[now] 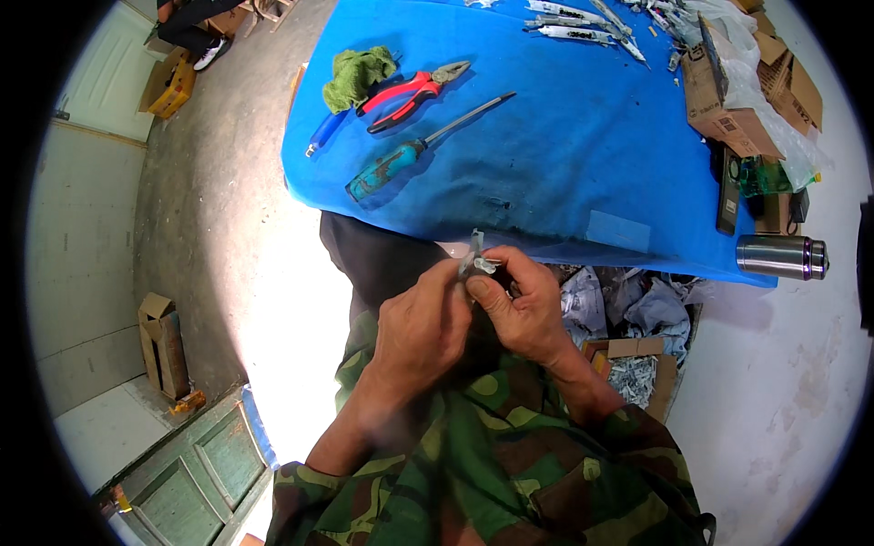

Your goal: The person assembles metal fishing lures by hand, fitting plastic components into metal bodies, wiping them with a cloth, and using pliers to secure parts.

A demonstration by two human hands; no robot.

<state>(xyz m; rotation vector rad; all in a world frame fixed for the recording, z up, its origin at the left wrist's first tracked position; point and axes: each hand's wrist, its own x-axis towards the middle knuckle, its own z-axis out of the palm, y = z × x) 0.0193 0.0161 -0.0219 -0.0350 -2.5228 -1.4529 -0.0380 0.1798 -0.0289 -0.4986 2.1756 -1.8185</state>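
Note:
Both hands meet just off the near edge of a blue-covered table [583,155]. My left hand [423,314] is closed round a small whitish-grey piece [477,264] that sticks up past the fingers; its kind is not clear. The thumb and forefinger of my right hand [523,305] pinch the same piece from the other side. On the table ahead lie a screwdriver [391,168] with a worn teal handle, red-and-black pliers [410,96], a crumpled green cloth [358,77] and a blue-handled tool [326,134] partly under the cloth.
Several long whitish strips [574,25] lie at the table's far side. Right: an opened cardboard box [719,100], a dark phone-like device [728,191], a green bottle [765,177] and a steel flask [781,257]. Below stands a carton of small metallic pieces [633,378]. A person's leg [196,23] shows far left.

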